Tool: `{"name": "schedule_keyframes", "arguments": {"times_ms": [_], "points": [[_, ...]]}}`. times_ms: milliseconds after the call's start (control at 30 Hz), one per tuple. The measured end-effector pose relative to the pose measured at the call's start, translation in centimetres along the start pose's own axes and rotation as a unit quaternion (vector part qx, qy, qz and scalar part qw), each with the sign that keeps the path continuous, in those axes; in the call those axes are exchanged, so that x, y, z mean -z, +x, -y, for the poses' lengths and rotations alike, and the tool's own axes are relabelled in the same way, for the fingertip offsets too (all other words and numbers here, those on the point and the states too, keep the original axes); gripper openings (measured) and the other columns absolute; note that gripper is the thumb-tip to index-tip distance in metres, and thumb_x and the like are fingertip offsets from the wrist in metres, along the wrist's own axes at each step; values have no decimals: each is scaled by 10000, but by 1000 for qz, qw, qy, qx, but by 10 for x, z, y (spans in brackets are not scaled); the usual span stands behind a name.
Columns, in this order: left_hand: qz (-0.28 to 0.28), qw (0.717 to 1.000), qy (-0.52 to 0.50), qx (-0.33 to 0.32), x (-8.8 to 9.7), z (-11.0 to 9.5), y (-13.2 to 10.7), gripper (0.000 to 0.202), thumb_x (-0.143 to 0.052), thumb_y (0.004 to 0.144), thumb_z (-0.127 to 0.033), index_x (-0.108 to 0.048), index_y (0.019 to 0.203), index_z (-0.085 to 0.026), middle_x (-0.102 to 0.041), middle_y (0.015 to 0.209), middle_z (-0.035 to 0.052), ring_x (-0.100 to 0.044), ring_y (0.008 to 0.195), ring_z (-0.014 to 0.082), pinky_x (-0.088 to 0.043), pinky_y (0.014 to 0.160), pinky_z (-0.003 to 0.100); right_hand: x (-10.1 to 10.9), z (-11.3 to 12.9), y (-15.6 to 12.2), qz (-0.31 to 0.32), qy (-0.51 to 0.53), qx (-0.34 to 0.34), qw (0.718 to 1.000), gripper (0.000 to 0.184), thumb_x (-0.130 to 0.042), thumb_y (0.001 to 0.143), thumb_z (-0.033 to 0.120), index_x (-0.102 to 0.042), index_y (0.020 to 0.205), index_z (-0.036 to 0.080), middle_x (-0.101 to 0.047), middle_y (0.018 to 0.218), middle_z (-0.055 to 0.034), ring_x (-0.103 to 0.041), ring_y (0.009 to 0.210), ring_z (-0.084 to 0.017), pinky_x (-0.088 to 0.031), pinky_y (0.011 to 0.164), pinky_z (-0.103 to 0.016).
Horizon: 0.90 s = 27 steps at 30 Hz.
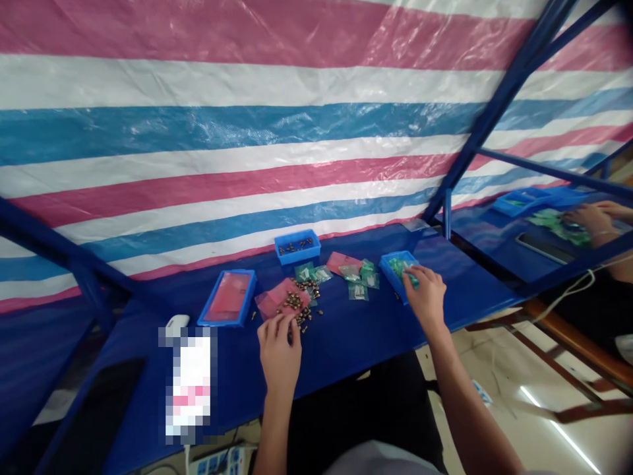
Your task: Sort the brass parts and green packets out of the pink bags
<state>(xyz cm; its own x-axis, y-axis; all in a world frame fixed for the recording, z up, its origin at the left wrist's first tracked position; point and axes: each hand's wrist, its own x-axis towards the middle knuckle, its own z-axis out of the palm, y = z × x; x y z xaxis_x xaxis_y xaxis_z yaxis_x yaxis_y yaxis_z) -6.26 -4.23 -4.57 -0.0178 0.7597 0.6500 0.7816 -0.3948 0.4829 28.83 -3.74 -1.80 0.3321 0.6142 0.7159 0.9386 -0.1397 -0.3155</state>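
My left hand (280,353) is at the near edge of a pile of small brass-coloured metal fittings (293,301). Its fingers are curled, and whatever they pinch is hidden. The pile lies partly on a pink plastic bag (271,298). On the right, my right hand (426,293) reaches over the near side of a blue tray (387,269) holding green packets (397,265). Its fingers are bent together at the packets; I cannot make out what is between them. Several small clear-and-green bags (359,291) lie between the hands, beside a flat pink bag (341,262).
A blue tray (297,247) with a few fittings stands at the back. Another blue tray (251,290) holds pink bags. Left are a white device (177,324) and a dark flat object (101,402). At far right, another person's hands (593,221) work beyond a blue metal frame (472,152).
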Motion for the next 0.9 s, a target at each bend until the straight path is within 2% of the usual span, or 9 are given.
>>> {"name": "schedule_keyframes", "arguments": {"times_ms": [100, 167, 300, 400, 533, 600, 667, 767, 900], "points": [[12, 1000, -4, 8, 0, 0, 0, 151, -580, 917, -222, -690, 1019, -239, -681, 987, 80, -556, 991, 271, -478, 880, 421, 1, 14, -20, -17, -45, -9, 999, 204, -522, 944, 307, -699, 978, 211, -648, 1173, -109, -550, 1085, -285, -352, 947, -457], [17, 1000, -2, 13, -1, 0, 0, 152, -582, 918, -223, -689, 1024, -235, -683, 985, 80, -554, 989, 270, -481, 879, 417, 2, 30, -29, -28, -38, 2, 999, 192, -523, 952, 290, -691, 1023, 229, -635, 1201, -95, -527, 1120, -288, -307, 976, -471], [30, 999, 11, 12, -1, 1, -2, 165, -579, 922, -224, -691, 1043, -227, -685, 996, 81, -542, 1003, 269, -482, 897, 417, -7, 60, -37, 80, 43, 77, 993, 205, -518, 961, 288, -676, 1084, 242, -636, 1158, -91, -526, 1083, -271, -367, 909, -419], [34, 999, 16, 9, -1, 2, -3, 174, -578, 924, -220, -692, 1055, -226, -683, 1001, 78, -537, 1009, 268, -483, 909, 418, -20, 77, -43, 160, 53, 119, 979, 228, -533, 964, 337, -668, 1124, 245, -620, 1193, -106, -518, 1096, -294, -394, 882, -435], [35, 999, 16, 12, 1, -1, -3, 167, -594, 919, -235, -693, 1053, -224, -676, 1002, 78, -538, 1009, 259, -490, 911, 407, -26, 97, -64, 204, 41, 128, 970, 259, -545, 963, 353, -660, 1160, 230, -559, 1299, -143, -475, 1187, -343, -407, 910, -490], [66, 998, 16, 7, 2, -4, -2, 212, -620, 908, -272, -683, 1107, -232, -662, 1048, 79, -535, 1045, 258, -485, 940, 410, -22, 107, -76, 206, 51, 125, 969, 286, -530, 972, 336, -636, 1218, 236, -495, 1384, -147, -412, 1272, -362, -405, 941, -509], [122, 992, 24, -8, 3, -7, -1, 295, -643, 896, -315, -658, 1184, -253, -639, 1107, 77, -532, 1081, 262, -477, 965, 425, -17, 117, -83, 218, 73, 132, 964, 302, -515, 981, 323, -615, 1255, 246, -471, 1407, -135, -386, 1300, -355, -404, 965, -506], [194, 980, 48, -22, 2, -9, -1, 322, -630, 907, -327, -636, 1226, -281, -619, 1139, 69, -541, 1074, 262, -488, 935, 435, -16, 130, -87, 263, 114, 170, 943, 323, -526, 980, 308, -590, 1291, 248, -529, 1314, -121, -459, 1211, -310, -441, 938, -455], [204, 977, 58, -26, -1, -6, -2, 273, -571, 942, -271, -639, 1207, -273, -617, 1131, 66, -557, 1047, 246, -500, 909, 419, -28, 146, -82, 296, 132, 199, 925, 317, -552, 965, 259, -594, 1277, 219, -580, 1167, -113, -532, 1061, -270, -483, 869, -405]]}}
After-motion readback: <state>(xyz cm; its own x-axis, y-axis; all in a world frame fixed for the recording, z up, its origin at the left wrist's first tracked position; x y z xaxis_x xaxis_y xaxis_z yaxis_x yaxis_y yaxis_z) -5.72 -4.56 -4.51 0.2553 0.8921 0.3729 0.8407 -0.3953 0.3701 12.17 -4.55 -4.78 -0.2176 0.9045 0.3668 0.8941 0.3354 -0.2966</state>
